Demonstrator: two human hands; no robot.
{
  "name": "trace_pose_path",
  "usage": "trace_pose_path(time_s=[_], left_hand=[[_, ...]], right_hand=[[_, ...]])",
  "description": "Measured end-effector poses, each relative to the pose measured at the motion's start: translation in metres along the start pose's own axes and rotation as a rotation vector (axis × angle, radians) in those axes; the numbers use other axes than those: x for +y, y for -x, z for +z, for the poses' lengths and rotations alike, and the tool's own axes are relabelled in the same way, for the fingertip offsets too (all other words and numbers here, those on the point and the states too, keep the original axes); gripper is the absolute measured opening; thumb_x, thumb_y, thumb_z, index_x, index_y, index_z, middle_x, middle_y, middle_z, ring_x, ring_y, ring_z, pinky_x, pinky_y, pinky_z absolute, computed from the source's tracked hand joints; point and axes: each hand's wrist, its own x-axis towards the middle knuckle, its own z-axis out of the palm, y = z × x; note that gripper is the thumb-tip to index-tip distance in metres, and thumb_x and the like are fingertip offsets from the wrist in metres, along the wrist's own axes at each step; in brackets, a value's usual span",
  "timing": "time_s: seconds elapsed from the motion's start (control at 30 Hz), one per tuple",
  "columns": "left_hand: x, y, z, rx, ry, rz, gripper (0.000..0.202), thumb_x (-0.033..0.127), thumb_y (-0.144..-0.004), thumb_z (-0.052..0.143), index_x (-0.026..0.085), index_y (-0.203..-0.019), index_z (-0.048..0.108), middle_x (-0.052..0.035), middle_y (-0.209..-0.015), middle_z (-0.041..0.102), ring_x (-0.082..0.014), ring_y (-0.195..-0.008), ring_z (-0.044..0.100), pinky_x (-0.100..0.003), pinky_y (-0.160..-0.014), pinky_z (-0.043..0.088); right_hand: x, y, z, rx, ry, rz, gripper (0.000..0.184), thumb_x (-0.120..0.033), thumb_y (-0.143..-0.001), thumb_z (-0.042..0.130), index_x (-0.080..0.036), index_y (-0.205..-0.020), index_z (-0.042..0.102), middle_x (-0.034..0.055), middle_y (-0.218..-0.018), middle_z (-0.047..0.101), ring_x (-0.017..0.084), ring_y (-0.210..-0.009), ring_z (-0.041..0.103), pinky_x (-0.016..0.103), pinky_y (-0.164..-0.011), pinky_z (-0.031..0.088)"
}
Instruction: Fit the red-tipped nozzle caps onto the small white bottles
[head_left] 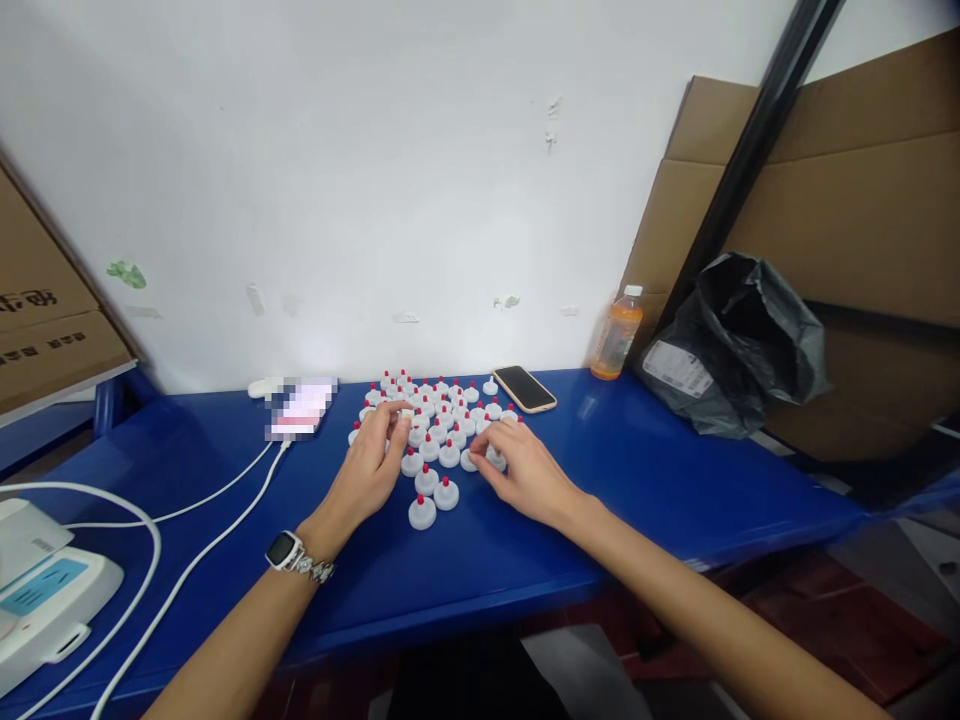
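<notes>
Many white round nozzle caps with small red tips stand upright in a loose cluster on the blue table [637, 480]. At the cluster's left side is my left hand [373, 450], thumb and forefinger closed about a white nozzle cap [407, 413]. My right hand [525, 468] bends over the right side, its fingertips closed at the top of another nozzle cap [467, 461], whose red tip is hidden. One more cap [496, 459] shows under the right palm. Nearest to me, a few caps stand a little apart, the front one [422, 514] foremost. A white cap [490, 386] at the back shows no red tip.
Behind the caps lie a dark-screened phone [526, 389] and, at left, a lit phone [303, 408] with a white cable [225, 535]. An orange drink bottle [617, 335] and a black plastic bag [739, 345] stand right. A white device [56, 590] sits front left.
</notes>
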Motion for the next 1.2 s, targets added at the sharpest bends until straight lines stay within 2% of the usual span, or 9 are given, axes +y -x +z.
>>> trace_pose_path(time_s=[0.13,0.2,0.3,0.37,0.57,0.7,0.8,1.03,1.2], left_hand=[[0.002,0.001,-0.002,0.005,0.062,-0.031,0.038,0.049,-0.102,0.032,0.022,-0.124,0.049,-0.0055,-0.101,0.060,-0.0203,-0.092,0.059,-0.037,-0.085,0.045],[0.001,0.001,-0.003,0.004,0.073,-0.051,0.039,0.049,-0.102,0.032,0.022,-0.124,0.049,-0.0052,-0.099,0.061,-0.0203,-0.090,0.059,-0.037,-0.084,0.045],[0.001,0.001,-0.005,0.041,0.081,-0.088,0.040,0.050,-0.102,0.031,0.021,-0.124,0.049,-0.0039,-0.092,0.061,-0.0200,-0.084,0.059,-0.036,-0.080,0.046],[0.002,0.000,-0.005,0.081,0.097,-0.099,0.039,0.049,-0.102,0.031,0.021,-0.122,0.050,-0.0029,-0.089,0.060,-0.0195,-0.081,0.059,-0.035,-0.077,0.046],[0.005,0.000,-0.004,0.137,0.154,-0.078,0.035,0.048,-0.103,0.032,0.022,-0.119,0.048,-0.0025,-0.092,0.061,-0.0189,-0.083,0.060,-0.033,-0.076,0.046],[0.004,0.002,-0.002,0.077,0.149,-0.059,0.034,0.047,-0.102,0.032,0.022,-0.119,0.047,-0.0018,-0.090,0.061,-0.0172,-0.077,0.058,-0.032,-0.073,0.045],[0.002,0.004,0.001,0.036,0.180,-0.019,0.033,0.047,-0.102,0.036,0.022,-0.121,0.046,-0.0019,-0.091,0.061,-0.0160,-0.075,0.057,-0.031,-0.072,0.046],[-0.001,0.003,0.002,0.035,0.256,0.023,0.032,0.046,-0.099,0.044,0.021,-0.119,0.048,-0.0046,-0.094,0.063,-0.0190,-0.085,0.062,-0.032,-0.077,0.048],[0.001,0.006,0.001,0.015,0.257,0.021,0.033,0.046,-0.099,0.043,0.020,-0.119,0.048,-0.0018,-0.085,0.061,-0.0168,-0.075,0.058,-0.029,-0.069,0.046]], right_hand=[[-0.004,-0.041,0.014,0.121,-0.482,0.173,0.013,-0.033,-0.090,0.060,-0.020,-0.095,0.061,0.0021,-0.083,0.069,0.016,-0.075,0.064,0.029,-0.066,0.045],[-0.007,-0.064,0.028,0.142,-0.668,0.200,0.019,-0.038,-0.084,0.067,-0.020,-0.090,0.063,0.0016,-0.077,0.069,0.017,-0.072,0.065,0.029,-0.064,0.046],[-0.012,-0.088,0.048,0.134,-0.856,0.203,0.027,-0.044,-0.078,0.072,-0.019,-0.078,0.063,0.0009,-0.070,0.066,0.015,-0.064,0.060,0.028,-0.061,0.046],[-0.015,-0.093,0.056,0.144,-0.932,0.209,0.029,-0.046,-0.076,0.074,-0.019,-0.076,0.064,0.0000,-0.067,0.065,0.014,-0.061,0.058,0.028,-0.059,0.045],[-0.019,-0.083,0.053,0.191,-1.040,0.255,0.037,-0.052,-0.071,0.078,-0.018,-0.076,0.063,-0.0005,-0.064,0.064,0.013,-0.059,0.057,0.026,-0.058,0.046],[-0.021,-0.078,0.052,0.170,-1.068,0.261,0.037,-0.052,-0.072,0.078,-0.019,-0.075,0.061,-0.0015,-0.063,0.063,0.012,-0.057,0.055,0.026,-0.056,0.044],[-0.026,-0.076,0.055,0.250,-1.127,0.291,0.037,-0.050,-0.071,0.079,-0.020,-0.074,0.058,-0.0034,-0.062,0.060,0.011,-0.056,0.053,0.025,-0.056,0.043],[-0.032,-0.072,0.057,0.301,-1.191,0.325,0.041,-0.049,-0.069,0.081,-0.020,-0.067,0.052,-0.0039,-0.059,0.057,0.010,-0.053,0.048,0.025,-0.055,0.040],[-0.034,-0.073,0.056,0.296,-1.175,0.298,0.041,-0.047,-0.069,0.081,-0.021,-0.066,0.050,-0.0047,-0.057,0.054,0.010,-0.054,0.047,0.025,-0.054,0.038]])
